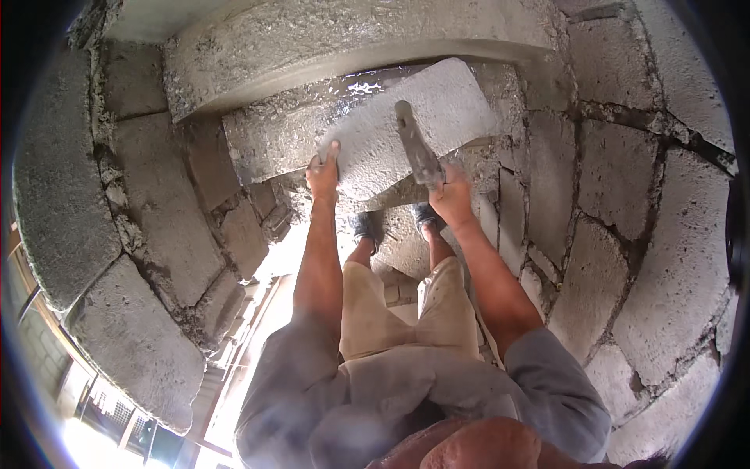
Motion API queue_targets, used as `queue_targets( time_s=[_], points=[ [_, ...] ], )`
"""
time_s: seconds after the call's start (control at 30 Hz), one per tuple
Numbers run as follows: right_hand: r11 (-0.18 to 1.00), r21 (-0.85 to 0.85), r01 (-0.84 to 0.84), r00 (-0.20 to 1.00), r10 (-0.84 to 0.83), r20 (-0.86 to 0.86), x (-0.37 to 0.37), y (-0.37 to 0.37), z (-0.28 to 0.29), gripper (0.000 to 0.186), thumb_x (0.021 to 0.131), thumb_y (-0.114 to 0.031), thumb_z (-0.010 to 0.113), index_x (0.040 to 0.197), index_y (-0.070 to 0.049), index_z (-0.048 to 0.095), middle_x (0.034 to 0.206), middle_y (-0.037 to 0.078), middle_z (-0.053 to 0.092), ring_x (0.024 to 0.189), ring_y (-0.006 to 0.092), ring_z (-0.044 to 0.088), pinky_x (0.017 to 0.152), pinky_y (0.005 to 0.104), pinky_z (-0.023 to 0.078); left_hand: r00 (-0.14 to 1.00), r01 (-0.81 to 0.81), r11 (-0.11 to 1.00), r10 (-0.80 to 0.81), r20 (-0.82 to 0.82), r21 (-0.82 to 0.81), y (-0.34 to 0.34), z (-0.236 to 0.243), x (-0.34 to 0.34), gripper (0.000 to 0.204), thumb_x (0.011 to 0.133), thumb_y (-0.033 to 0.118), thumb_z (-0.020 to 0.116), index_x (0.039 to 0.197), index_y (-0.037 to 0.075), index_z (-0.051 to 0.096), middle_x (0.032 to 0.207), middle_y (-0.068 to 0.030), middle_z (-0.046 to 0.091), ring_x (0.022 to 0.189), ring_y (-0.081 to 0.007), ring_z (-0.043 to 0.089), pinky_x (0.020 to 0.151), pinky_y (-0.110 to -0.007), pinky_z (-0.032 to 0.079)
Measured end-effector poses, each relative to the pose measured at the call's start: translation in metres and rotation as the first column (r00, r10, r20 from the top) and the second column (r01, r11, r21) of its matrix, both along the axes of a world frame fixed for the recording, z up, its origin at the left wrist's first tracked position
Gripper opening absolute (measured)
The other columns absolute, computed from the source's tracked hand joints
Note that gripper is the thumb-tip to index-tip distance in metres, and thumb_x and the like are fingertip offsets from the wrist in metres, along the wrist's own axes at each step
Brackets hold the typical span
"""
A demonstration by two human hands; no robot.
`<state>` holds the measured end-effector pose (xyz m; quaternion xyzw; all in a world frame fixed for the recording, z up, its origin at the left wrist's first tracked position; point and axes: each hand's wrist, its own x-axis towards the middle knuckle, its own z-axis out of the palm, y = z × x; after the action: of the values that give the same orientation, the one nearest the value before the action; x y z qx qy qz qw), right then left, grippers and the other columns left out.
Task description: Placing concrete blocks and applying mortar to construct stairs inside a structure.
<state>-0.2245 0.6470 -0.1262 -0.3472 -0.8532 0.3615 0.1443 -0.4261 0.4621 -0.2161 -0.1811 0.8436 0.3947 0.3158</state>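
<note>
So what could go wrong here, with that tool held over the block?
The dark tool in the right hand might stray and catch the left hand at the edge of the pale block. The pale block also seems to stick out past the concrete ledge, so it could slip toward the shoes.

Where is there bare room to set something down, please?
The lower concrete ledge looks bare left of the pale masonry block, bordered by the left wall and upper step. Crowding is at the block: the left hand touches its left end, the right hand holds a hammer over it.
</note>
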Motion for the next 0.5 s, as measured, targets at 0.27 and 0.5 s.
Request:
queue_targets(
  time_s=[0.27, 0.5],
  points=[
    [0.987, -0.111, 0.117, 0.993, -0.114, 0.029, -0.009, 0.009, 0.009, 0.028, 0.091, -0.028, 0.056, 0.098, -0.002, 0.062, 0.092, 0.024, 0.064, 0.090, 0.0451, 0.059, 0.078, 0.0497, 0.047, 0.982, -0.045, 0.994, 0.061, -0.179, 0.096, -0.007, 0.016, 0.016, 0.083, 0.069, 0.062, 0.074, 0.111, -0.008, 0.061, 0.087, -0.0169, 0.063, 0.070, -0.0216, 0.059, 0.056, -0.034, 0.050],
    [0.927, 0.011, 0.375, 0.882, -0.361, 0.305, 0.060, 0.076, 0.008, 0.027, 0.092, -0.025, 0.056, 0.097, 0.001, 0.061, 0.091, 0.030, 0.061, 0.085, 0.0469, 0.060, 0.068, 0.0495, 0.046, 0.992, 0.015, 0.995, -0.003, -0.125, 0.098, 0.010, 0.044, -0.003, 0.057, 0.071, 0.054, 0.077, 0.060, 0.006, 0.048, 0.053, -0.0021, 0.045, 0.045, -0.0133, 0.046, 0.039, -0.029, 0.042]
  ],
)
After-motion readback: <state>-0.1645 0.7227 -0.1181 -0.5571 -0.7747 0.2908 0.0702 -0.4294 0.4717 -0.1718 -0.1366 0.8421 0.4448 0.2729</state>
